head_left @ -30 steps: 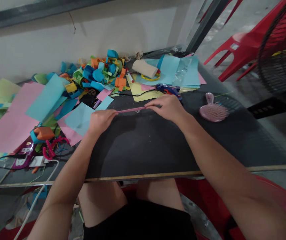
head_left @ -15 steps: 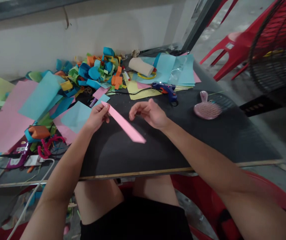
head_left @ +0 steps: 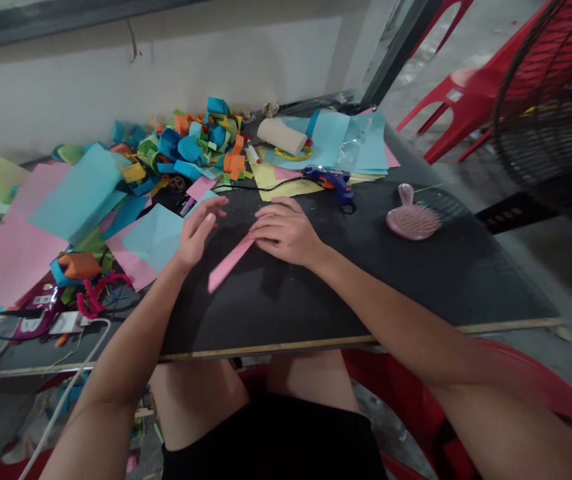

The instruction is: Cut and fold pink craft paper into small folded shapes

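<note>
A folded pink paper strip [head_left: 229, 263] lies slanted on the black board [head_left: 366, 287]. My right hand [head_left: 283, 230] rests flat on the strip's upper end, fingers stretched out and pressing it down. My left hand [head_left: 199, 227] hovers just left of it with fingers spread, touching nothing I can make out. The strip's lower end points toward me.
A heap of folded coloured paper pieces [head_left: 196, 147] and loose pink and blue sheets [head_left: 81, 193] cover the left. A blue glue gun [head_left: 333, 180], a cardboard roll [head_left: 281, 135] and a pink hairbrush [head_left: 413, 217] lie beyond. Red chairs [head_left: 461, 87] and a fan [head_left: 556, 100] stand right.
The strip was stretched between both hands, then held up by the left hand alone. Now the left hand has let go and the right hand presses it onto the board.
</note>
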Available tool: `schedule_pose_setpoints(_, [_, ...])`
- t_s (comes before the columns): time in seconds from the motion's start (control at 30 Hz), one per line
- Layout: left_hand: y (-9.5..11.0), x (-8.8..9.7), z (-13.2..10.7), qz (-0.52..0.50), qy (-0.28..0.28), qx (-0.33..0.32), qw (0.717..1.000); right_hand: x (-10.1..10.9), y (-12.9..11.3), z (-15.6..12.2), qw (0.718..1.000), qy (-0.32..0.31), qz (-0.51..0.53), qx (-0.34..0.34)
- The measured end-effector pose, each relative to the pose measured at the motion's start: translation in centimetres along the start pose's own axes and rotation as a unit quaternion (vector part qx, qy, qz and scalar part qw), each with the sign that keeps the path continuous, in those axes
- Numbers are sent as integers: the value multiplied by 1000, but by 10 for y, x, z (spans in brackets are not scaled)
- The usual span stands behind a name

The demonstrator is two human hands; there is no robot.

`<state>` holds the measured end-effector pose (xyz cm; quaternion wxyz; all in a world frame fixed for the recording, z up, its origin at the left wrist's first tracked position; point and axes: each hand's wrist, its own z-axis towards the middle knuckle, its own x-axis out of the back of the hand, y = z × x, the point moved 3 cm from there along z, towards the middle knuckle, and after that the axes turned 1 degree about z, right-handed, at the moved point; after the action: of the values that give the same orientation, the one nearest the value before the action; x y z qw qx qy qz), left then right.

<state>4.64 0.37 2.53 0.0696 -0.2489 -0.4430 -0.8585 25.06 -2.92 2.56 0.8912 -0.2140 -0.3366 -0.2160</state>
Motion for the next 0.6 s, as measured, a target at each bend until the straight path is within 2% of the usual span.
schedule_pose_setpoints(0.07, [6, 9, -1, 38, 16, -52, 998, -1, 9, -1, 999, 11, -34, -35])
schedule_pose_setpoints(0.17, [18, 5, -5, 129, -23, -147, 980, -3, 16, -3, 994, 30, -75, -79])
schedule_pose_setpoints(0.23, [25, -4, -9, 214, -56, -210, 952, -5, 15, -3, 992, 30, -84, -85])
schedule_pose_setpoints(0.3, [28, -13, -11, 296, -65, -254, 918, -8, 12, -3, 994, 22, -82, -74])
schedule_pose_setpoints(0.43, [26, -15, -11, 383, -47, -289, 876, -8, 5, -3, 996, 39, -63, -48])
schedule_pose_setpoints(0.5, [25, -11, -10, 402, -30, -290, 868, -5, 6, -3, 995, 67, -50, -55])
schedule_pose_setpoints(0.6, [26, -9, -9, 405, -3, -273, 873, 0, 8, -2, 992, 93, -25, -76])
